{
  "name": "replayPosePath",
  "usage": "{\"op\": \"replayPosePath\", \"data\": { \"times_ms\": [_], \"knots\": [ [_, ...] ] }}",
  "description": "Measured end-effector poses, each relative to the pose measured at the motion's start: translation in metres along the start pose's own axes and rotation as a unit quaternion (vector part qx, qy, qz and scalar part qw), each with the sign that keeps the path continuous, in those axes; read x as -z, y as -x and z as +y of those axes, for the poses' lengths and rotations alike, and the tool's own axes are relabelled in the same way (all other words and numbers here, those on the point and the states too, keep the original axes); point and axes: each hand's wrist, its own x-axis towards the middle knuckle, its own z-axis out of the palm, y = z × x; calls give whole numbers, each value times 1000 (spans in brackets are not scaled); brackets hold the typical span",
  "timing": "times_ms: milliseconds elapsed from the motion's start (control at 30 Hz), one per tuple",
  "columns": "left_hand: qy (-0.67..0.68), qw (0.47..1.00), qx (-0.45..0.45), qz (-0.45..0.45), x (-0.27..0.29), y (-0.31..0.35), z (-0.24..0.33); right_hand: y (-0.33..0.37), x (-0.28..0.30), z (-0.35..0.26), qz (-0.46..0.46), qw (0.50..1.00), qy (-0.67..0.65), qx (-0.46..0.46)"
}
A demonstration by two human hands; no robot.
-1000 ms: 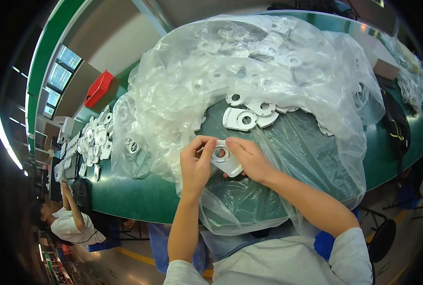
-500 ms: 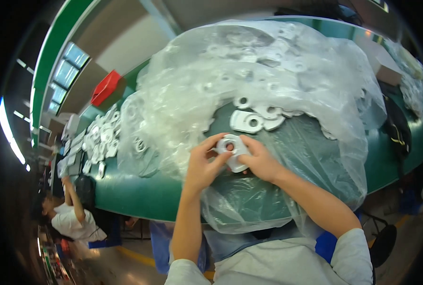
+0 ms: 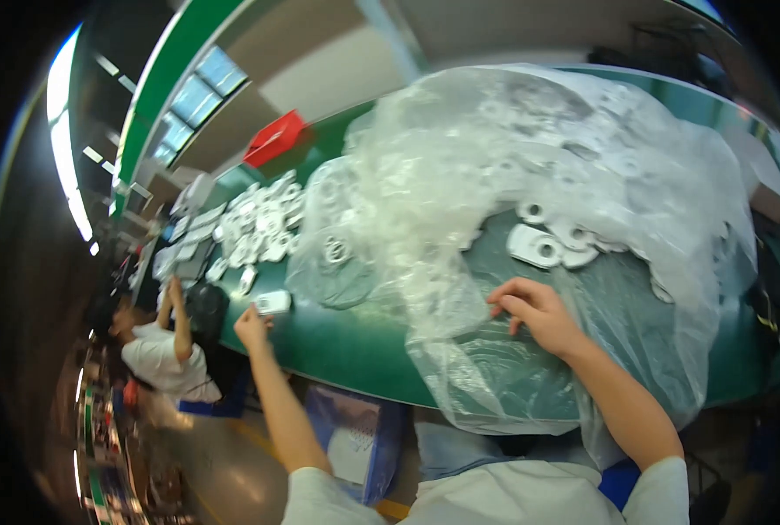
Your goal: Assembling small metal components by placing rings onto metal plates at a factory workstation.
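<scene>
Far out to the left, my left hand has its fingertips on the near edge of a white plastic part, a flat rounded piece, close to the green tabletop. My right hand hovers over the clear plastic sheeting at the right, its fingers loosely bent and apart, with nothing in them. Just beyond it lie a few white ring-ended plastic parts, partly overlapping, in the mouth of the large clear plastic bag.
Many similar parts show through the bag. A loose pile of white parts spreads over the green table at the left, with a red bin behind it. Another person works at the left end. A blue crate stands below the table edge.
Both hands held the white part together in front of me. My left hand has carried it far left, while my right hand has let go and stays over the bag. The view has shifted left.
</scene>
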Motion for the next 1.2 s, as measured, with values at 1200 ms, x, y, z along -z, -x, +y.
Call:
{"op": "replayPosePath", "data": {
  "times_ms": [1200],
  "knots": [
    [159,708,-171,-667,-233,354,193,125,278,-91,568,597,567,7]
  ]
}}
